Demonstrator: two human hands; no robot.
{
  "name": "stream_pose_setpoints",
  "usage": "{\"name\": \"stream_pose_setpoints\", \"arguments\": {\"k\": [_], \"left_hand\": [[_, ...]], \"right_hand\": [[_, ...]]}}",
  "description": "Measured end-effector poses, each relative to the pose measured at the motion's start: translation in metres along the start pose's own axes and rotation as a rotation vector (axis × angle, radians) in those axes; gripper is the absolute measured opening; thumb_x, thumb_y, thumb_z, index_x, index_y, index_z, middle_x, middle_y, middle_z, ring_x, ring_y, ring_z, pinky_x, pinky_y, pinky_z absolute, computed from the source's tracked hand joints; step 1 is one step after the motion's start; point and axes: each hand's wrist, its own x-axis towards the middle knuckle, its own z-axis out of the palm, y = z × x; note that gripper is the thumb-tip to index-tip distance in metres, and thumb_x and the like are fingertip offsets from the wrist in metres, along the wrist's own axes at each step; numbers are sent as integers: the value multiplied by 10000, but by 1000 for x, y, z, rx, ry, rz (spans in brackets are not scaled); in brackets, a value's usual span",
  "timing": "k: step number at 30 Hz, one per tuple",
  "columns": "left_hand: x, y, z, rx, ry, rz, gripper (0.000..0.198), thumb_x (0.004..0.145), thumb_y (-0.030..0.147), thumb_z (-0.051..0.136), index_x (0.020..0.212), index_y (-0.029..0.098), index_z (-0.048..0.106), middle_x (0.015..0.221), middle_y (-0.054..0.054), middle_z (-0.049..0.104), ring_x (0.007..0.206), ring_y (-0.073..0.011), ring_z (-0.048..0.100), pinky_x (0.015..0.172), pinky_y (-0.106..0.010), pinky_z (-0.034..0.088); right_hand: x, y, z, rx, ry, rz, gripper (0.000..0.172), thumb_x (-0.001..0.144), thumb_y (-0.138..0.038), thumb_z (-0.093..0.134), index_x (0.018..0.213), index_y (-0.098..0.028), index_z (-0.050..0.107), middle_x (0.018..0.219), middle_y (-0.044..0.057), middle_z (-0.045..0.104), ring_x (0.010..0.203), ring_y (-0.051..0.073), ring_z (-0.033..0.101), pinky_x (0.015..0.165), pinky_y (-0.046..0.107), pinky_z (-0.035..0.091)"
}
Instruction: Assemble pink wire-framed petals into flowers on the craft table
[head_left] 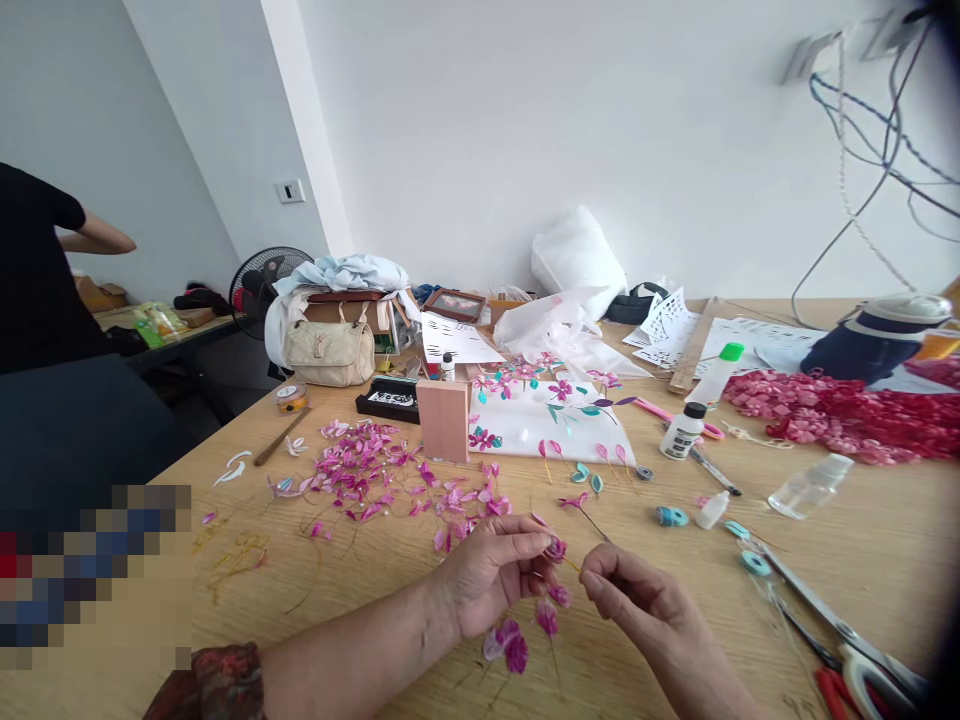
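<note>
My left hand (506,570) pinches a small magenta flower piece (556,549) between thumb and fingers, low in the middle of the view. From that piece a short yellow stem (572,565) runs right to my right hand (626,590), whose thumb and forefinger are closed on its end. Beneath my left hand, loose magenta petals (516,652) lie on the wooden table (360,610). A pink petal piece on a dark wire (574,501) rests just beyond my hands. Farther left spreads a pile of pink petals (352,465).
An upright wooden block (443,422) stands behind the petals, beside a white sheet (555,430) with flower sprays. At right are a white bottle (681,432), a clear bottle (811,487), scissors (840,628) and red-pink bundles (825,410). A person (41,270) is at far left.
</note>
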Motion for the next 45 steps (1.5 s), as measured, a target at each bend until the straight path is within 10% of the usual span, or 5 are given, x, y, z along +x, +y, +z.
{"name": "stream_pose_setpoints", "arguments": {"k": [45], "left_hand": [[0, -1, -1, 0, 8, -3, 110, 633, 167, 673, 703, 106, 615, 677, -26, 598, 563, -94, 552, 540, -210, 410]], "right_hand": [[1, 2, 0, 10, -14, -22, 297, 716, -442, 534, 573, -184, 496, 534, -38, 380, 522, 124, 356, 487, 229, 328]]}}
